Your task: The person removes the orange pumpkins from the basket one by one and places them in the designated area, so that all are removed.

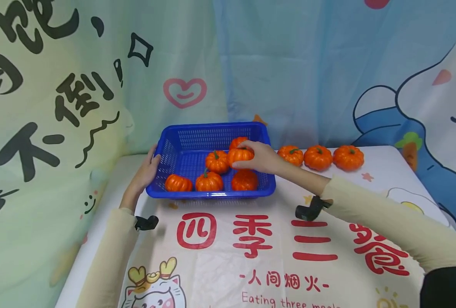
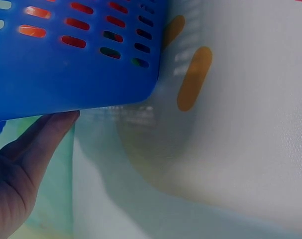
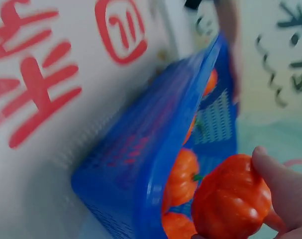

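Note:
A blue plastic basket (image 1: 212,194) with slotted walls holds several small orange pumpkins, among them one at the front left (image 1: 178,183) and one at the front middle (image 1: 209,182). My left hand (image 1: 146,171) rests against the basket's outer left side, its thumb (image 2: 53,132) lying straight along the wall in the left wrist view. Over the basket's right part, my right hand (image 1: 260,157) grips another pumpkin (image 3: 233,199) between thumb and fingers. That pumpkin partly covers others behind it.
Three more pumpkins stand in a row right of the basket: a near one (image 1: 290,155), a middle one (image 1: 318,158) and a far one (image 1: 348,158). A printed cloth (image 1: 220,265) covers the table. Behind hangs a patterned curtain (image 1: 270,77).

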Demonstrator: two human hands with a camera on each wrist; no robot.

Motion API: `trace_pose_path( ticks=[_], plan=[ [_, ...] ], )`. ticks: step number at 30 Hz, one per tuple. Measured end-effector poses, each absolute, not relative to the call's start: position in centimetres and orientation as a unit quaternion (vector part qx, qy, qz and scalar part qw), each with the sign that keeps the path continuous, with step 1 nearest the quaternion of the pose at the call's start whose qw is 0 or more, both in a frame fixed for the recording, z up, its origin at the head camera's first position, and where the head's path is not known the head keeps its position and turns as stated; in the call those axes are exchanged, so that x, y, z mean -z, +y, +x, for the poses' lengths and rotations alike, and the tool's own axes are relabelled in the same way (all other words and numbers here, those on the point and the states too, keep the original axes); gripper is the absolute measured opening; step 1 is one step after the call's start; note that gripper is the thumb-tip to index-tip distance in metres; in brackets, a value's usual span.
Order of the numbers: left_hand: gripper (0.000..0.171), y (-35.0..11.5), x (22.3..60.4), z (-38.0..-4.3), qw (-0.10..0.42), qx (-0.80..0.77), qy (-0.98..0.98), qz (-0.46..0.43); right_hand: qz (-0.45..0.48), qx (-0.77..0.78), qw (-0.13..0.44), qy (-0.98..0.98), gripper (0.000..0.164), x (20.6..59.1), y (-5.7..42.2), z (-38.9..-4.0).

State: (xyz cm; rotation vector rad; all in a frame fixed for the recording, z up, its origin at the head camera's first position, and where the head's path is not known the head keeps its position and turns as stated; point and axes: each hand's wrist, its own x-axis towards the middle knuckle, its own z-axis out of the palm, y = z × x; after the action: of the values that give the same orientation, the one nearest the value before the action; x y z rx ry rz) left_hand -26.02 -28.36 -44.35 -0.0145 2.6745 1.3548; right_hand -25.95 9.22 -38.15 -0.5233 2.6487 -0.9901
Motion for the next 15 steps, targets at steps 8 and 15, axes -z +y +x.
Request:
trace_pose_path(
  ticks=[8,15],
  plan=[
    [0.061,-28.4,43.9,-25.9,0.066,-0.443,0.894,0.0,-0.177,0.387,0.114,0.898,0.094,36.6,14.8,-19.5],
    [0.061,-28.1,44.1,-25.7,0.075,-0.441,0.894,-0.007,-0.123,0.405,0.127,0.897,0.102,36.9,19.2,-15.3]
  ],
)
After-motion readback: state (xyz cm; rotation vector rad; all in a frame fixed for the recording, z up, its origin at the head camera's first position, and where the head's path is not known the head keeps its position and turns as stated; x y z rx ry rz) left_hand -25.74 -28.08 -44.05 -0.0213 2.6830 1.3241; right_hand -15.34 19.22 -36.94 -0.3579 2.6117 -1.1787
